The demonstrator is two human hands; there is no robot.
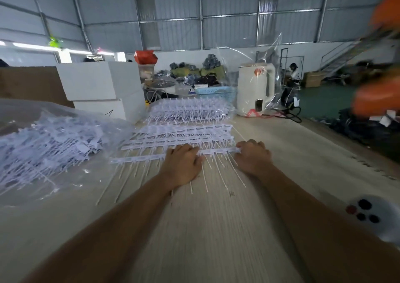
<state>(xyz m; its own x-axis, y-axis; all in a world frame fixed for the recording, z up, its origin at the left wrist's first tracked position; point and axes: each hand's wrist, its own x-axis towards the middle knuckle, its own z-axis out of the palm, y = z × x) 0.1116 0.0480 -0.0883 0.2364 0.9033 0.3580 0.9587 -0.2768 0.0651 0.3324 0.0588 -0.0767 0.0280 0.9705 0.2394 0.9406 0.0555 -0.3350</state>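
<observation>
Though blurry, 2 hands (183, 163) (253, 157) on prob. 1 strip (140, 158)

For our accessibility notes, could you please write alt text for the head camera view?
The left hand and right hand grip a white strip of plastic ties lying on a pale wooden table. More strips are stacked just beyond it, and a clear bag of loose ties lies to the left.

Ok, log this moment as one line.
left-hand grip: holds white plastic tag strip | right-hand grip: holds strip's right end | strip: on pale wooden table
</observation>
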